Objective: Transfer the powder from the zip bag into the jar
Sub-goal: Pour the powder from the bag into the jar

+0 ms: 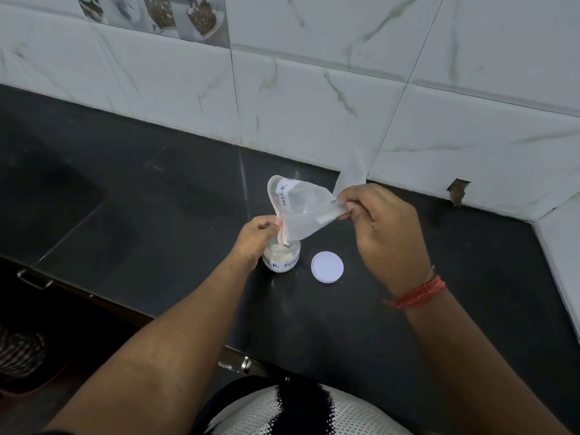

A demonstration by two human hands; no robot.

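A: Head view, item one?
B: Small clear glass jar with a white handwritten label, standing upright on the black polished stone desk. Open mouth; pale powder visible inside, near the top.

A: Item two?
B: Translucent plastic zip bag with a red zip strip and blue lettering, held tilted above the jar. Its mouth corner points down into the jar's opening. Looks nearly empty; how much powder remains inside I cannot tell.

A: Hands?
B: Left hand, just left of the jar and against its shoulder, fingers closed in a pinch on the bag's zip edge right over the jar mouth. Right hand, up and to the right of the jar, fingers pinched shut on the bag's raised far corner. An orange-red thread band sits on that wrist.

A: Anything loose?
B: Round white plastic lid, lying flat on the desk just right of the jar, not touching it.

A: Surroundings?
B: White marble-pattern tiled wall behind the jar, meeting the desk's back edge.
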